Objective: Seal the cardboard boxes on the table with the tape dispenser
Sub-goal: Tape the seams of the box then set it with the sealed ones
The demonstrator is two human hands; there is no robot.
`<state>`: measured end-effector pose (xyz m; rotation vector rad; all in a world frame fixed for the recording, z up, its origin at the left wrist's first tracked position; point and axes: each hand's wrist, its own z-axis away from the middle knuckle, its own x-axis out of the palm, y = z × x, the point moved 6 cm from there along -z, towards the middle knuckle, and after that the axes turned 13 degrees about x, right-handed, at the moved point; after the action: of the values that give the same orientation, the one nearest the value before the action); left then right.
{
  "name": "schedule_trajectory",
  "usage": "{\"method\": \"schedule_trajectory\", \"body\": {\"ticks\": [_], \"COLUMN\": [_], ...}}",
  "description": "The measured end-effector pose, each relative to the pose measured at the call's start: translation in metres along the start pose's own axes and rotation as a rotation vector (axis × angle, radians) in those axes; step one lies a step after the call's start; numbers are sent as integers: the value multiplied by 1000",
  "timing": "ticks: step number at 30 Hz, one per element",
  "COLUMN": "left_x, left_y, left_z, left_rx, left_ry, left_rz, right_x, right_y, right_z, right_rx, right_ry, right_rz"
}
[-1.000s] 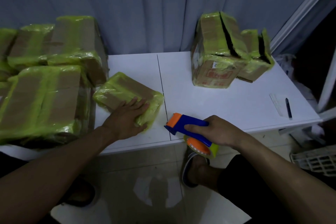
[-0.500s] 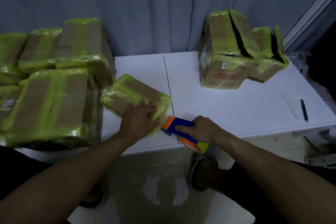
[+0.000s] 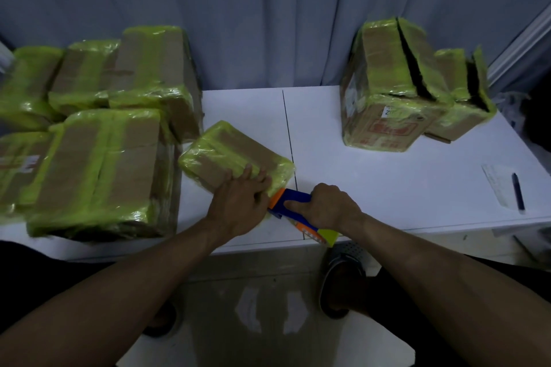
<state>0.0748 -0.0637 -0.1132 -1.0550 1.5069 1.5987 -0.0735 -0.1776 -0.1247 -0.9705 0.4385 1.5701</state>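
right grip [image 3: 331, 206] holds tape dispenser [image 3: 295, 196]; left grip [image 3: 238, 205] presses flat box [image 3: 226, 152].

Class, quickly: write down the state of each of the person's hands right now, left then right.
The left hand is open, its fingers pressing flat on the small taped box.
The right hand is closed round the tape dispenser.

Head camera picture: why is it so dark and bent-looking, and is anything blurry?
Head view: dim, bluish light; the wide lens bends the table edges and the curtain folds; the stacked boxes at far left are smeared soft, while the tape dispenser in the right hand looks crisp; pale reflections sheen the floor.
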Motion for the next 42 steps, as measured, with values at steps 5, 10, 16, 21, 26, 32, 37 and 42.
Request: {"method": "schedule_trajectory", "body": {"ticks": [5, 10, 16, 21, 26, 32, 37, 42], "left_x": [0, -3, -4, 2, 2, -20, -29, -41], "left_y": [1, -2, 6, -2, -3, -2, 22, 33], "left_z": [-1, 2, 16, 52, 78, 115, 139, 140], "left_rx": [-2, -4, -14, -2, 148, -58, -373, -466], "left_ry": [-47, -90, -41, 89, -15, 226, 217, 391], "left_rz": [-72, -133, -146, 26, -52, 401, 737, 1051], "right_x": [-9, -21, -37, -30, -11, -4, -2, -6], "right_y": [-13, -4, 33, 40, 33, 30, 22, 8], "right_z": [23, 36, 54, 88, 121, 137, 137, 139], "right_rx": [-51, -24, -4, -147, -264, -312, -404, -546], "right_ry": [196, 218, 156, 34, -27, -52, -54, -139], "right_rz": [213, 168, 14, -88, -157, -256, -408, -540]}}
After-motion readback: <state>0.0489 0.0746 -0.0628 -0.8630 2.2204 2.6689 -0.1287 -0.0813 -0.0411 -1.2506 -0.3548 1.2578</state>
